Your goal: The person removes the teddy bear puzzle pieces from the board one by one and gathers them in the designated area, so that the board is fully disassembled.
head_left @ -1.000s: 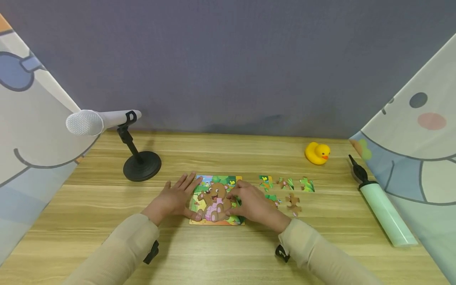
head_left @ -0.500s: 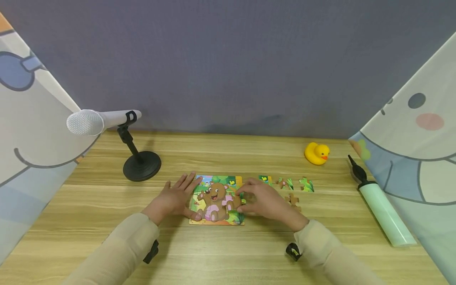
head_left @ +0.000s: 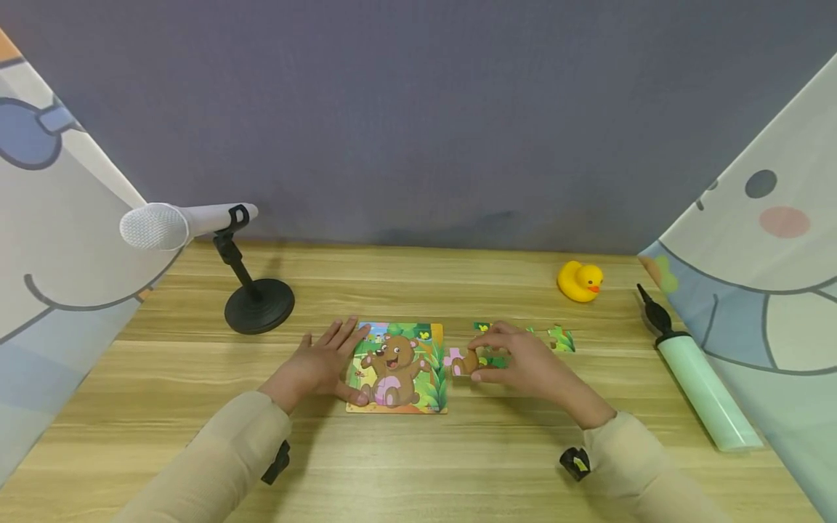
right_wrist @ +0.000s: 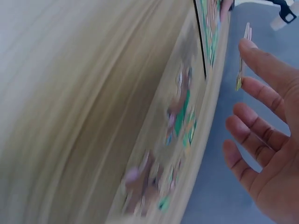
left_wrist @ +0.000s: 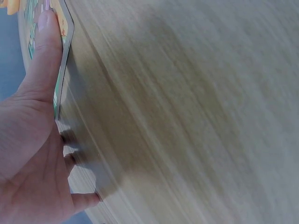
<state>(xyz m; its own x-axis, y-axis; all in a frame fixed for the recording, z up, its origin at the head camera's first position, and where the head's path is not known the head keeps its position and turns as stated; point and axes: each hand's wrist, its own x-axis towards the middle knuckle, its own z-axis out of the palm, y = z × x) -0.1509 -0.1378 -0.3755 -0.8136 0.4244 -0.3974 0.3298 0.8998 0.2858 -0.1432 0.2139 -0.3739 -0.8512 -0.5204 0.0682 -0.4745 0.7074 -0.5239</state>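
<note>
A flat jigsaw board (head_left: 408, 410) with a bear picture lies mid-table. My left hand (head_left: 320, 368) rests at its left side, fingers spread. In the left wrist view, the left thumb (left_wrist: 45, 51) lies across the board's edge. Right of the board, my right hand (head_left: 526, 365) pinches a puzzle piece (head_left: 461, 362) of brown and pink between thumb and fingers. The right wrist view shows this piece nearly edge-on, raised above the table. Loose puzzle pieces (head_left: 561, 339) lie beyond and beneath the right hand, which partly hides them; some appear blurred in the right wrist view.
A white microphone (head_left: 189, 224) on a black stand (head_left: 259, 306) is at the back left. Toward the back right sits a yellow rubber duck (head_left: 579, 281). A pale green hand pump (head_left: 708, 392) with a black nozzle lies at the right edge. A grey partition (head_left: 418, 131) closes the back.
My right hand has moved right, off the board, carrying the brown and pink piece with it. The bear picture there is uncovered. My left hand has stayed in place.
</note>
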